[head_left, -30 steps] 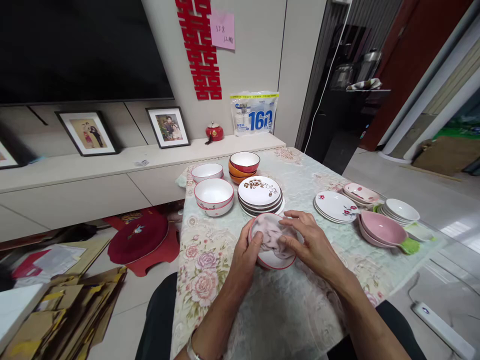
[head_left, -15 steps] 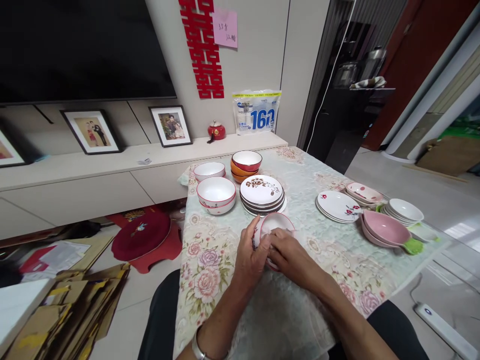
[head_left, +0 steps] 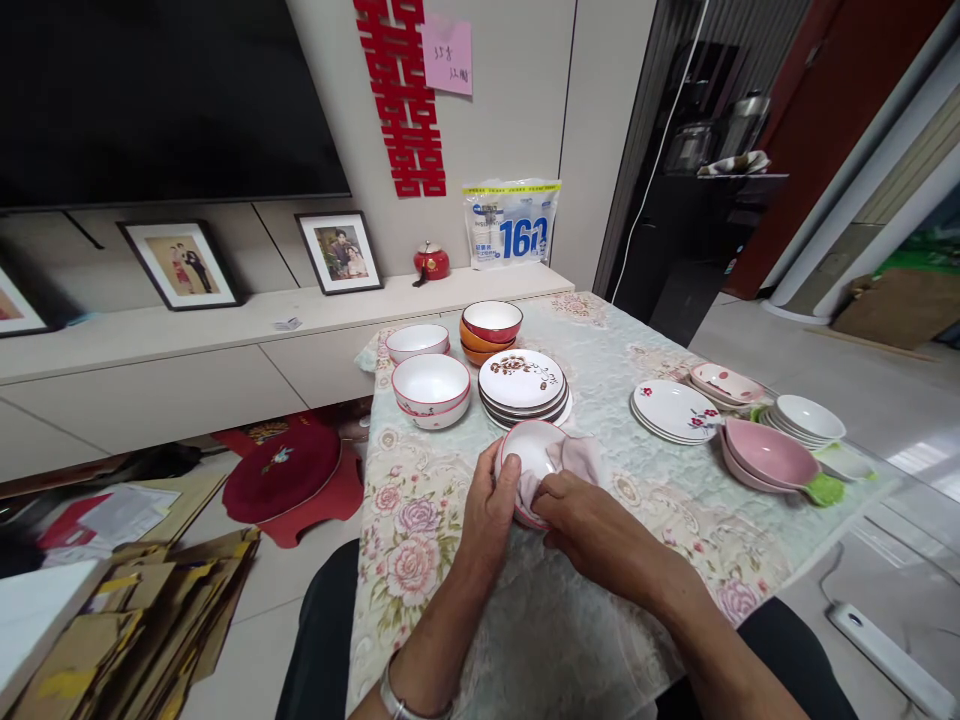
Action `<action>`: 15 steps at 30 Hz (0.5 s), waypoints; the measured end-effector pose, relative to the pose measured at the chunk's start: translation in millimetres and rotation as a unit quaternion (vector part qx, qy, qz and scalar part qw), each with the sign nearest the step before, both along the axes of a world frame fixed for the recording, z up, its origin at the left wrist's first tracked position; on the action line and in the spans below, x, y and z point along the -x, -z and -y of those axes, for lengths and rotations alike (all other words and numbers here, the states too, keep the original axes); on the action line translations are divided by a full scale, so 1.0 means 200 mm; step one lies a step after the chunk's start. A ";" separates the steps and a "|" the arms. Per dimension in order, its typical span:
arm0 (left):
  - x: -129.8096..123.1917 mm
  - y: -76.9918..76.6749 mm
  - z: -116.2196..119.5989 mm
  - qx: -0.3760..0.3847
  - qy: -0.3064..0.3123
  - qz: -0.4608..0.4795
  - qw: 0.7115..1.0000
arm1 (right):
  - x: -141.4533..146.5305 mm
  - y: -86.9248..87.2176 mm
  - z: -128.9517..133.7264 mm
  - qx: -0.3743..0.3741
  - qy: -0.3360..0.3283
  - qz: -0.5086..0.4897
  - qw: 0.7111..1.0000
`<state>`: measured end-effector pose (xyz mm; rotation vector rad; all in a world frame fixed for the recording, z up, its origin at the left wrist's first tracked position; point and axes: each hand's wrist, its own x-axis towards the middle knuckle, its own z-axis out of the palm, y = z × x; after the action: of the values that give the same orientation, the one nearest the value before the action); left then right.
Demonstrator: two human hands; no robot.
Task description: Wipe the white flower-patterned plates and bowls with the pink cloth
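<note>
Near the front of the table, my left hand (head_left: 491, 495) grips the left side of a white bowl (head_left: 531, 445) with a red rim, its thumb over the edge. A pale pink cloth (head_left: 581, 460) is bunched in my right hand (head_left: 581, 520), pressed against the bowl's inside and hanging over its right rim. Just beyond the bowl stands a stack of plates (head_left: 521, 375) with a brown flower pattern. To the left are white bowls with red rims (head_left: 431, 385); behind the plates is a stack of red and orange bowls (head_left: 491, 325).
On the table's right side are stacked white oval plates (head_left: 675, 410), pink dishes with green handles (head_left: 772, 455) and small white bowls (head_left: 810, 418). A floral cloth (head_left: 420, 560) covers the table. A red stool (head_left: 285, 475) and flattened cardboard (head_left: 142, 620) are on the floor at left.
The bowl has turned and tilted so more of its inside shows. My right hand has shifted slightly down, and the cloth now spreads over the right rim.
</note>
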<state>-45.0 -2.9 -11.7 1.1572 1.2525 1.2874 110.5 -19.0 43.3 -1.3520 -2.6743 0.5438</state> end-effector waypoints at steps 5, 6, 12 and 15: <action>-0.03 0.00 0.02 0.032 0.004 0.067 0.997 | 0.11 0.02 0.04 -0.006 0.055 -0.073 0.996; -0.03 0.00 0.02 0.036 0.003 0.079 0.996 | 0.12 0.02 0.04 -0.006 0.059 -0.085 0.995; -0.02 0.01 0.00 0.038 0.011 0.127 0.991 | 0.03 0.02 0.04 -0.012 -0.019 -0.013 1.000; -0.02 0.02 0.01 0.039 0.001 0.126 0.991 | 0.02 0.01 0.04 -0.016 0.007 0.034 0.999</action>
<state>-40.5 -4.0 -15.2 0.9080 1.1040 1.3253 107.1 -26.5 41.0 -1.4046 -2.7114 0.4606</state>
